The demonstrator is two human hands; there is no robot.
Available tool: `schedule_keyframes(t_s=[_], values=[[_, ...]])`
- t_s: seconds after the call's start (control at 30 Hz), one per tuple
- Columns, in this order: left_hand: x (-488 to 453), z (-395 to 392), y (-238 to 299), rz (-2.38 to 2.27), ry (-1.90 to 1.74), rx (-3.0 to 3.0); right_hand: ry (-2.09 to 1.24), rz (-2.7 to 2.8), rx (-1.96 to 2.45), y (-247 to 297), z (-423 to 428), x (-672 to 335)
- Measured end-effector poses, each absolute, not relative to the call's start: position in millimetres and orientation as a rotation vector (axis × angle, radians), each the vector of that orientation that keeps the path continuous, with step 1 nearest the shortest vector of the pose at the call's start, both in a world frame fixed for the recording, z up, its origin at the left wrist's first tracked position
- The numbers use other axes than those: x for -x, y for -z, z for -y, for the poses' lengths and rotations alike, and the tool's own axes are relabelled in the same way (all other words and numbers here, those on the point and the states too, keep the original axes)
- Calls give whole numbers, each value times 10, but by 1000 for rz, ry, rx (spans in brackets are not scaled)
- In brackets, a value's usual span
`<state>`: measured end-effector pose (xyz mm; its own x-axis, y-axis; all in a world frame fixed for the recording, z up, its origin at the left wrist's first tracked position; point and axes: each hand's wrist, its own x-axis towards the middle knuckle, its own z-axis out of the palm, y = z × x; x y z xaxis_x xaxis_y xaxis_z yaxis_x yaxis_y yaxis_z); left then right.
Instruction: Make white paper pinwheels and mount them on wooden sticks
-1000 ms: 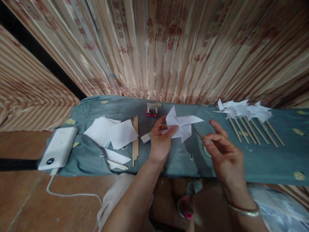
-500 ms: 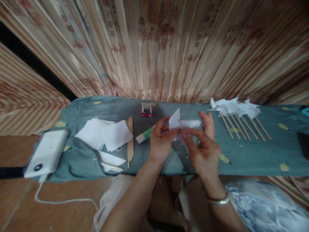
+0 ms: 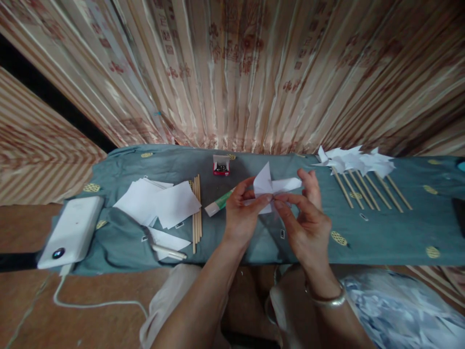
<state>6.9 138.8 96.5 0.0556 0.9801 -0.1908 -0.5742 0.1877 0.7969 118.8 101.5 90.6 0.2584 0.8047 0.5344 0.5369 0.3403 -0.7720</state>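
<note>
A white paper pinwheel [image 3: 263,180] with curled blades is held up over the middle of the cloth-covered table. My left hand [image 3: 241,208] grips its left side, thumb pressed near the centre. With thumb and index finger, my right hand [image 3: 303,218] pinches at the pinwheel's centre; its other fingers are raised. Whether a pin sits between those fingertips is hidden. Behind my left hand lies a green-and-white tube [image 3: 219,202]. Farther back stands a small open red box [image 3: 221,167] of dark, shiny small pieces.
White paper sheets [image 3: 178,203], wooden sticks [image 3: 197,213] and a white pen [image 3: 170,251] lie at left. A white power bank [image 3: 72,230] with a cable is at the far left. Several finished pinwheels [image 3: 363,162] on sticks rest at right. A pleated curtain [image 3: 232,72] hangs behind.
Both hands stay nearly in place on the pinwheel. Its blades have tilted slightly, and the view has shifted a little.
</note>
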Motion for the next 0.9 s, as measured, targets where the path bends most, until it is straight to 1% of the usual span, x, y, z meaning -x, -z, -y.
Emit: schedule_keyframes(t_s=[0.43, 0.9], values=[[-75, -1380, -940, -858, -1291, -646, -481, 1280, 1278, -878, -1037, -1218], [-69, -1368, -940, -874, -1292, -656, -488, 1273, 1289, -869, -1030, -1216]])
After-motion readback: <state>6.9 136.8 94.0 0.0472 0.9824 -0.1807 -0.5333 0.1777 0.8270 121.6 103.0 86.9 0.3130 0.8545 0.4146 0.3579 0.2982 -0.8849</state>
